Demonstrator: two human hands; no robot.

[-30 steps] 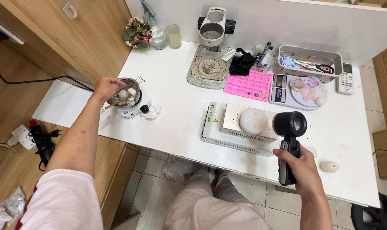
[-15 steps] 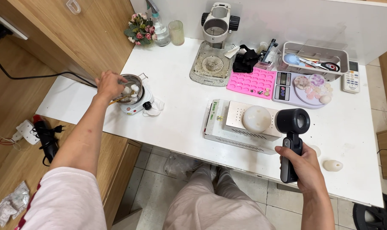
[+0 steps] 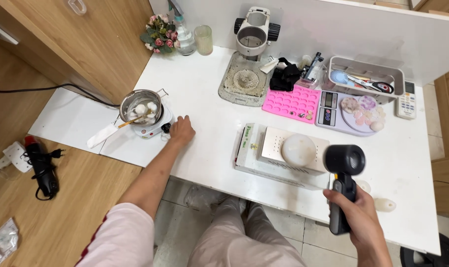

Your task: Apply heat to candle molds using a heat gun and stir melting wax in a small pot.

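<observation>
My right hand (image 3: 359,217) grips the handle of a black heat gun (image 3: 344,170), held upright over the table's near edge, its round barrel facing me. My left hand (image 3: 182,130) rests on the white table (image 3: 209,99) just right of a small white hot plate (image 3: 153,127), fingers by its knob. On the hot plate stands a small steel pot (image 3: 141,106) with white lumps inside and a stick across its rim. A white box-shaped machine with a pale round dome (image 3: 298,151) sits left of the heat gun.
Further back are a stereo microscope (image 3: 254,34), a pink silicone mould (image 3: 296,103), a scale with pale pieces (image 3: 355,111), a grey tray of tools (image 3: 365,79), a remote (image 3: 407,101), flowers (image 3: 158,32) and a glass (image 3: 203,39). A wooden cabinet (image 3: 86,44) stands left. Small white pieces (image 3: 385,203) lie near the right edge.
My left hand has left the pot's rim and come down beside the hot plate's knob. The heat gun stays in my right hand, almost unmoved.
</observation>
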